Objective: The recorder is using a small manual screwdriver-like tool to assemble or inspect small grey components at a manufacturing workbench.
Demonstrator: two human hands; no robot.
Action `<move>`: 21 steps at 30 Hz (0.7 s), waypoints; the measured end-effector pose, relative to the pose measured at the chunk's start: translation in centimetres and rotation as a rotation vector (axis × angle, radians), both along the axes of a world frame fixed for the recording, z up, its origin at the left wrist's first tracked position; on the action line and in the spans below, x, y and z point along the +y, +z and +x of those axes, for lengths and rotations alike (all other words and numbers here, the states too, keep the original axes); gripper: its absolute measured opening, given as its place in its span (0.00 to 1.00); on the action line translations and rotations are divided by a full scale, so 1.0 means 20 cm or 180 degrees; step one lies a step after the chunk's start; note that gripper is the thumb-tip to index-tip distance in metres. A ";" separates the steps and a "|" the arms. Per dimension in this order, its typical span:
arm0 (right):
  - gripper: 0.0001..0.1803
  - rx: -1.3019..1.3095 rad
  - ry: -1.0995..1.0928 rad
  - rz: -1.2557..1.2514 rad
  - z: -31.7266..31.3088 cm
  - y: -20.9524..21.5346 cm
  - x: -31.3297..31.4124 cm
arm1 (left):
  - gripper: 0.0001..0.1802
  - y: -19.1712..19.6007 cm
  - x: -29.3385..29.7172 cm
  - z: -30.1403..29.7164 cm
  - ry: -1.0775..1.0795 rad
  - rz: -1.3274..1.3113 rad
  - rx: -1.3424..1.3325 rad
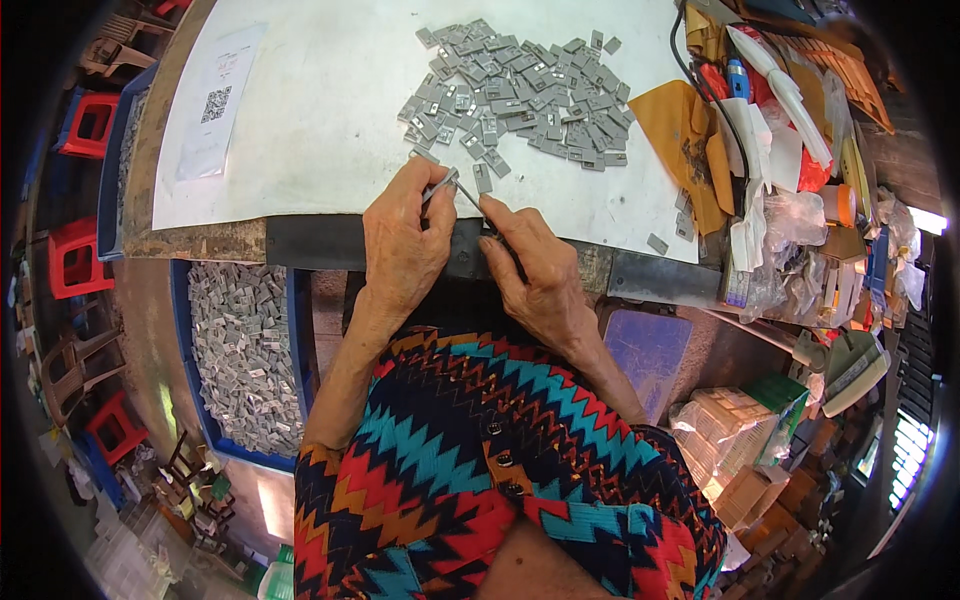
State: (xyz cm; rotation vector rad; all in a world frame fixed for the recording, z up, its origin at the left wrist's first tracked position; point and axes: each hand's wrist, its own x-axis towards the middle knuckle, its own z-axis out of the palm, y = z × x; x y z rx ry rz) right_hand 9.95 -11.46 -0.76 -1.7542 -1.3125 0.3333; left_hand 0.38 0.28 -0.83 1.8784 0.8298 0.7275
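Note:
My left hand (408, 222) pinches a small grey rectangular piece (440, 184) between thumb and fingertips, just above the table's front edge. In my right hand (535, 262) is a slim dark stick-like tool (467, 194); its tip meets or nearly meets the grey piece. Whether that tip is a blade or a point is too small to tell. Beyond my hands, many similar grey pieces (520, 95) lie heaped on a white sheet (330, 110). A few loose ones, such as a single grey piece (482, 178), lie close to my fingers.
A blue crate (182, 350) full of grey pieces stands below the table at left. Brown paper (680, 150), a black cable (690, 60), plastic bags (795, 225) and a blue marker-like item (737, 78) crowd the right side. A printed paper slip (222, 130) lies at left.

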 end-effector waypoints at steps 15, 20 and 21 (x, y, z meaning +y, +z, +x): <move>0.21 -0.1070 -0.0279 0.0230 -0.04 -0.01 0.01 | 0.03 0.05 0.05 -0.02 -0.0345 0.1080 0.0217; 0.22 -0.1020 -0.0188 0.0135 -0.04 0.00 0.00 | 0.05 0.05 0.09 -0.03 -0.0649 0.1221 0.0522; 0.22 -0.1407 -0.0201 0.0079 -0.05 0.00 0.00 | 0.05 0.05 0.10 -0.03 -0.0652 0.1221 0.0523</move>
